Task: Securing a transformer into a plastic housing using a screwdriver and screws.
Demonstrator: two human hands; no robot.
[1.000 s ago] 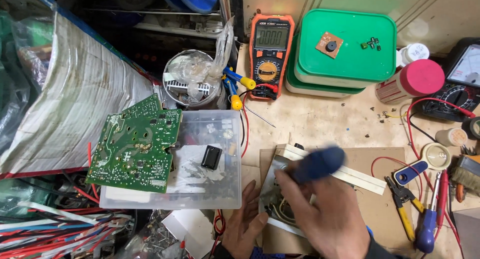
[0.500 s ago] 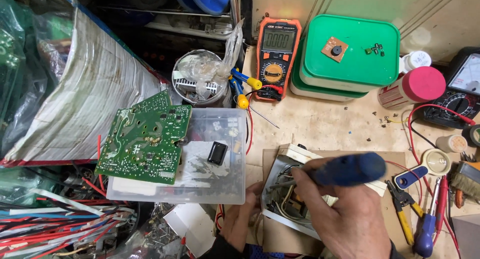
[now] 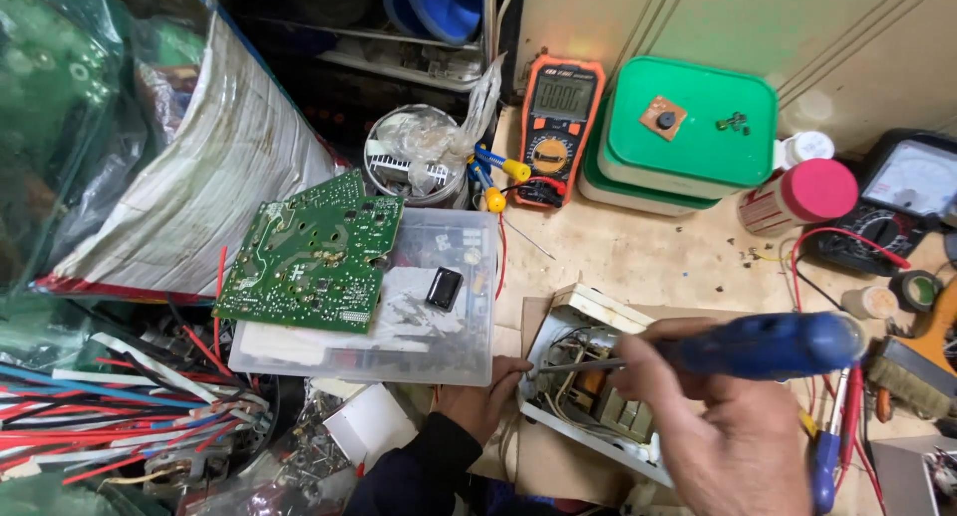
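Right hand (image 3: 738, 446), nearest the viewer, its fingers (image 3: 648, 361) wrapped round a blue-handled screwdriver (image 3: 768, 344) now levelled almost flat, where half a second ago it slanted; its metal tip reaches into the opened white electrical box (image 3: 588, 396), which suggests work on a fastener inside. Left hand (image 3: 483, 401), in a dark sleeve, grips the box's left edge, fingers curled on it, steadying it. The box lies on brown cardboard on the bench (image 3: 638, 262). Left of the box: a clear plastic tray (image 3: 439, 337) carrying a green circuit board (image 3: 314, 252). Beyond the box: an orange multimeter (image 3: 558, 127) and stacked green-lidded containers (image 3: 688, 127).
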